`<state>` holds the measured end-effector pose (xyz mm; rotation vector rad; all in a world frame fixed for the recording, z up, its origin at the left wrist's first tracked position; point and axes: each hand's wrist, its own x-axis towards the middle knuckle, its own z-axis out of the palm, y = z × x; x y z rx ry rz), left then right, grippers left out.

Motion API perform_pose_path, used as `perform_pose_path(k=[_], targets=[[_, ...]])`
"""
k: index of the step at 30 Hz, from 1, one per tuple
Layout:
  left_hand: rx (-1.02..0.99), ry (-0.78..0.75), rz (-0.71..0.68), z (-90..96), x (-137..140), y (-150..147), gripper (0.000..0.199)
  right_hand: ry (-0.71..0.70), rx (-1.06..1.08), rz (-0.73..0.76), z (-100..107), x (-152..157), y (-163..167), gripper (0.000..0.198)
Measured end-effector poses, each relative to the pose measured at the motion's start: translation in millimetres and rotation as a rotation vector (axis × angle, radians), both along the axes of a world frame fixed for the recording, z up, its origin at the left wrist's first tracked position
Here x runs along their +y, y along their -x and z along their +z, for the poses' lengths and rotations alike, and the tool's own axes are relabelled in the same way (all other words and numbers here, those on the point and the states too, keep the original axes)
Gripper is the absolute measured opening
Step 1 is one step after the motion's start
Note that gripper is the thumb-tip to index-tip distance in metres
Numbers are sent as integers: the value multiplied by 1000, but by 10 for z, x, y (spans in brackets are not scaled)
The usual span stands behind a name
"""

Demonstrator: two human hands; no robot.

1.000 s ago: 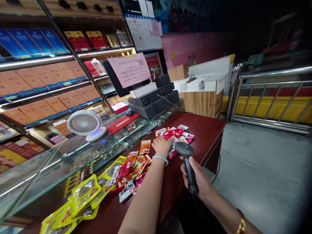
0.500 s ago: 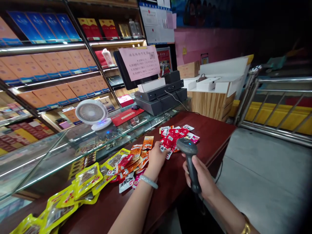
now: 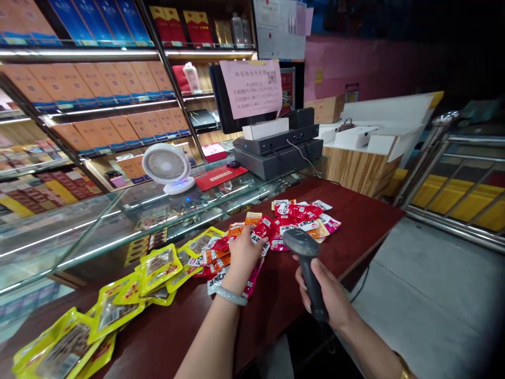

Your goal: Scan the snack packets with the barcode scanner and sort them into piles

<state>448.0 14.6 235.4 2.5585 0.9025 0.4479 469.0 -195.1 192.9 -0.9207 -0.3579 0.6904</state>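
My right hand (image 3: 329, 295) is wrapped round the handle of a dark grey barcode scanner (image 3: 302, 243), its head pointing towards the packets. A small red and white snack packet (image 3: 263, 227) is pinched in the fingers of my left hand (image 3: 245, 252), just over the near pile. Orange, red and white packets (image 3: 216, 258) lie under and left of this hand. Beyond the scanner sits another heap of red, white and orange snack packets (image 3: 302, 213). Yellow snack bags (image 3: 160, 266) with clear windows run in an overlapping row towards the lower left.
All the packets lie on a dark red wooden table (image 3: 355, 221). A glass display counter (image 3: 130, 210) adjoins it, bearing a white fan (image 3: 168, 166), a red mat (image 3: 221, 178) and a cash register (image 3: 276, 152). A metal railing (image 3: 453, 184) stands at the right.
My left hand has moved left, away from the far heap, with a red and white packet. The scanner's blue light no longer shows. The view has shifted, moving the scene rightwards.
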Motion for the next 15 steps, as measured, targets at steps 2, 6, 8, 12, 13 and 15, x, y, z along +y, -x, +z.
perform_pose_path(k=[2,6,8,12,13,15], targets=[[15,2,17,48,52,37,48,16,-10,5,-10,18,26,37],[22,-148,147,134,255,164,47,55,-22,16,-20,-30,31,46],[59,-232,195,142,390,242,45,60,-11,12,-18,-84,22,46],[68,-339,268,105,516,320,47,75,25,-10,-2,-164,6,42],[34,-362,289,97,489,312,49,78,30,-12,1,-170,2,41],[-59,-400,273,85,362,268,49,81,37,-18,4,-169,-5,40]])
